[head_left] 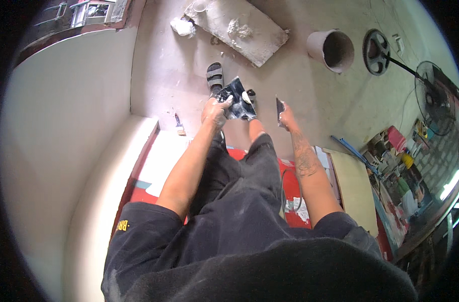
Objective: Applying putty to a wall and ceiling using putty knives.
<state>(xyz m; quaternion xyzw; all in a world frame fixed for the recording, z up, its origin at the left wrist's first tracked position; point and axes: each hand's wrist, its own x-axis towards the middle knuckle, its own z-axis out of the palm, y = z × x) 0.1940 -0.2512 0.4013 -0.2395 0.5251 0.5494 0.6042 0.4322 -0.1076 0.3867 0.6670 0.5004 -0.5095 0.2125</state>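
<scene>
My left hand [215, 113] is closed on the near-left edge of a dark flat plate [235, 92], smeared with white. A small dab of white putty [246, 97] sits at the plate's right side. My right hand [287, 118] grips a putty knife [279, 109] with a dark blade, held to the right of the plate and apart from it. The knife's handle is hidden in my fingers. White residue marks my left fingers. Below the plate show my sandalled foot [215, 75] and dark shorts [252, 168].
A plaster-covered board [259, 38] with a white heap [238, 29] lies ahead, beside a white bag [183, 26]. To the right stand a bucket [331, 50] and a pedestal fan [390, 58]. A paintbrush [179, 126] lies left, near the wall [73, 100]. Clutter [400, 171] fills the right.
</scene>
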